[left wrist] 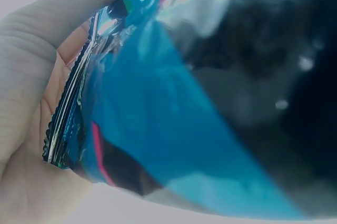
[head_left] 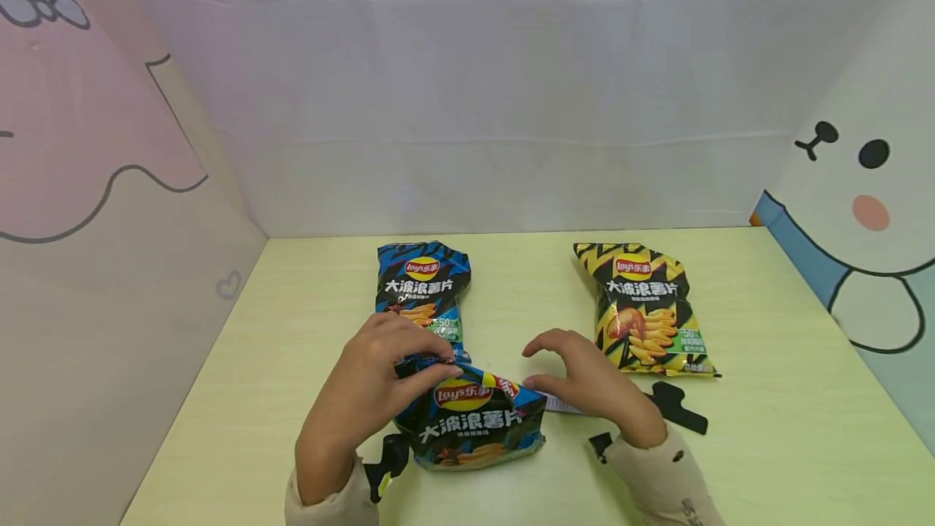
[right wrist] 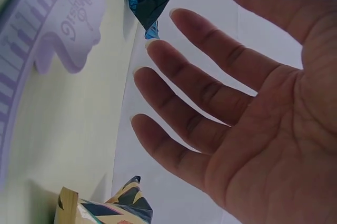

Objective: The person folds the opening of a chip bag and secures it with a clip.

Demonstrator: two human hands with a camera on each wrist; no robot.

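Note:
In the head view, my left hand (head_left: 387, 376) pinches the folded top edge of a blue-and-black bag of potato chips (head_left: 482, 420) between thumb and fingers. The bag stands upright on the table, its front facing me. The left wrist view shows its crimped seal (left wrist: 71, 98) lying inside the hand. Just right of the bag, my right hand (head_left: 595, 380) hovers with fingers spread and loosely bent, holding nothing. Below it lies a lilac piece (head_left: 561, 404), mostly hidden by the hand; the right wrist view shows piano keys and the word Music on that lilac piece (right wrist: 79, 24).
Behind the left hand lies another blue chip bag (head_left: 424, 282). A yellow-and-black chip bag (head_left: 650, 311) lies at the right. Black mounts (head_left: 679, 408) sit at the wrists. White cloth (head_left: 497, 104) hangs behind the pale yellow table (head_left: 789, 347).

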